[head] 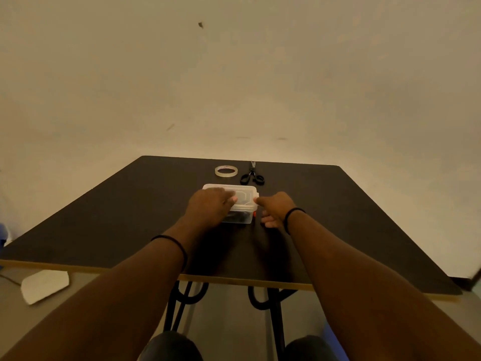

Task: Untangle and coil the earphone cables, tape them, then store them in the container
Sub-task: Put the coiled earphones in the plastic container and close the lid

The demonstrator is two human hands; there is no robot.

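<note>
Knees seen nearest | lidded container mid-desk, dark cables judged stored inside | left grip pressed flat on lid | right grip touching lid's right edge, curl unclear | closing judged left

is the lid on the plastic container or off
On. The lid covers the container; the left hand rests on it.
</note>
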